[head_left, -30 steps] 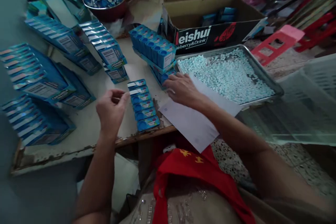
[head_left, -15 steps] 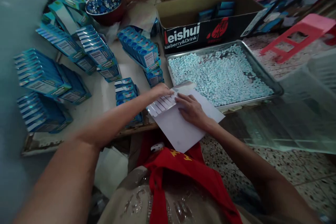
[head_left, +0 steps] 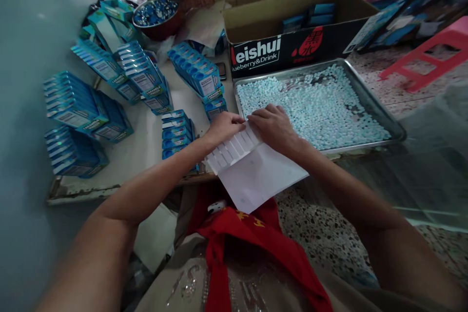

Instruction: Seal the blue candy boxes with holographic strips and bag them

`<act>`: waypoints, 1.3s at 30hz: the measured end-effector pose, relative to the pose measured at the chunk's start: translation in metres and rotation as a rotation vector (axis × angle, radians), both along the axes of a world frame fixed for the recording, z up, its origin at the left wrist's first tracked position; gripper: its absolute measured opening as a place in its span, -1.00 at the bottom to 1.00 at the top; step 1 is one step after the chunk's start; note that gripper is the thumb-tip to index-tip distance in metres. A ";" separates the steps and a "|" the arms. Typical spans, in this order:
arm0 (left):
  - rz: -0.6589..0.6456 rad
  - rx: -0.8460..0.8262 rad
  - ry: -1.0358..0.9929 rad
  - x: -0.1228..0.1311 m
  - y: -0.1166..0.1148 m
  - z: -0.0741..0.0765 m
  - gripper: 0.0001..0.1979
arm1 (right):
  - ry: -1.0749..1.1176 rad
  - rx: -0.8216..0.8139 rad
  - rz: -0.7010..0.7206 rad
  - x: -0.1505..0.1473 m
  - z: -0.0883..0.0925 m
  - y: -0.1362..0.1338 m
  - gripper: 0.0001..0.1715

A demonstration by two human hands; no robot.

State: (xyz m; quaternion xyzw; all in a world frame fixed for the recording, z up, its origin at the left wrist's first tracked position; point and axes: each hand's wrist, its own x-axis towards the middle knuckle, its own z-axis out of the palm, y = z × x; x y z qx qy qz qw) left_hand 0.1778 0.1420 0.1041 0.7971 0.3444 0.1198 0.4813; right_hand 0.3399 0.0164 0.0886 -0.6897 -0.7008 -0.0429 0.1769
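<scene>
Both hands meet on a white slotted board that lies across the near edge of the table, at its right corner, with the board's plain lower half jutting past the edge over a red cloth on the person's lap. The left hand rests knuckles up at the far end of the ribbed part, fingers curled over that end; whether they actually pinch it cannot be told. The right hand lies palm down just beside it, fingers loosely extended and flat on the board's upper right corner, gripping nothing. Right behind the hands, a metal tray along the table's right edge holds a layer of pale blue tablets, and the board's far end touches or overlaps its near left corner. Left of the left hand runs a short row of small blue containers. Stacks of blue cartons fill the left edge and far side. At the far edge stand a bowl of blue caps and an open cardboard box.
</scene>
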 end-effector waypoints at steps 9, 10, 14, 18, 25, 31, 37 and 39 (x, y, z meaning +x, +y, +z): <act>0.062 -0.035 0.025 -0.004 0.016 -0.008 -0.89 | 0.014 0.039 0.057 -0.003 -0.030 -0.021 -0.52; 0.046 0.025 0.044 -0.003 0.018 -0.008 -0.89 | 0.014 0.062 0.025 -0.004 -0.030 -0.023 -0.55; -0.012 0.210 0.160 0.006 0.024 -0.011 -0.84 | 0.001 0.170 -0.065 -0.017 -0.009 -0.033 -0.62; -0.064 0.289 0.292 0.016 0.026 -0.017 -0.85 | 0.226 0.333 -0.116 -0.037 0.030 -0.040 -0.76; 0.198 -0.306 -0.292 -0.026 0.001 0.000 -0.55 | 0.965 0.161 -0.223 -0.044 0.071 -0.012 -0.76; 0.305 -0.675 -0.474 -0.069 -0.022 0.014 -0.38 | 1.275 0.003 -0.248 -0.057 0.064 0.012 -0.73; 0.381 -0.584 -0.527 -0.091 -0.023 0.008 -0.75 | 1.262 -0.049 -0.247 -0.074 0.059 0.018 -0.67; 0.399 -0.572 -0.515 -0.107 -0.017 0.010 -0.77 | 1.251 -0.096 -0.235 -0.084 0.055 0.024 -0.64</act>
